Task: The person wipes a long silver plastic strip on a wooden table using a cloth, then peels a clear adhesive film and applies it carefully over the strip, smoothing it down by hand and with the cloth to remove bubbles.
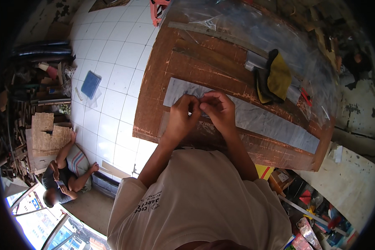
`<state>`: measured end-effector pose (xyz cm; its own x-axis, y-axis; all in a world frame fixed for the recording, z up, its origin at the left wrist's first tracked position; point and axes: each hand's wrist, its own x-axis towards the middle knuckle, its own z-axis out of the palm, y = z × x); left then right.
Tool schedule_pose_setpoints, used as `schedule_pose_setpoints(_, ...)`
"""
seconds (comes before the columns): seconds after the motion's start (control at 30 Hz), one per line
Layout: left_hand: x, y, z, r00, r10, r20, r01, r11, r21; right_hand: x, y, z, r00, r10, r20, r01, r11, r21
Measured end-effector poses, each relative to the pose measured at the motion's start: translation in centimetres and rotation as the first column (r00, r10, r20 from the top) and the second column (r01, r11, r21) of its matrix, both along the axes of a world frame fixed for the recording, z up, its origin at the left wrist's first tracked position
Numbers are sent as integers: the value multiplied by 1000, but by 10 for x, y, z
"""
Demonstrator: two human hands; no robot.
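Observation:
Both my hands meet over a long grey marble-patterned strip (pixel 262 121) lying across the brown worktable (pixel 154 112). My left hand (pixel 183 114) is closed, thumb and fingers pinched together. Right beside it, my right hand (pixel 219 109) also pinches, its fingertips almost touching the left ones. Whatever lies between the fingertips is too small to make out. Beyond the strip sits a yellow and black folded piece (pixel 275 79), perhaps a glove or pouch. A red-handled tool (pixel 306 96) rests to its right.
Long flat strips (pixel 212 62) and clear plastic sheeting (pixel 246 29) cover the table's far side. A blue flat pack (pixel 91 84) lies on the white tiled floor (pixel 118 83). At the lower left a person (pixel 64 179) sits near scrap wood. Boxes and clutter (pixel 308 208) fill the lower right.

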<state>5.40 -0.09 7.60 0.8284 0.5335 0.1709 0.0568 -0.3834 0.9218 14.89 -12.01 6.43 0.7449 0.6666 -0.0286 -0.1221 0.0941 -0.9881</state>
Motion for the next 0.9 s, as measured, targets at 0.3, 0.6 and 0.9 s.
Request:
schedule_pose_setpoints(0.3, 4, -2, -3, 1000, -20, -8, 21, 998, 62, -3, 1, -2, 981, -52, 185, 83, 983, -162)
schedule_pose_setpoints(0.6, -21, 54, -49, 988, 146, -51, -154, 944, -290, 30, -37, -4, 970, -242, 26, 243, 961, -131)
schedule_pose_setpoints(0.9, -9, 66, -48, 954, 210, -216, -177, 971, 160, 69, -127, -17, 910, -343, 232, 412, 804, -428)
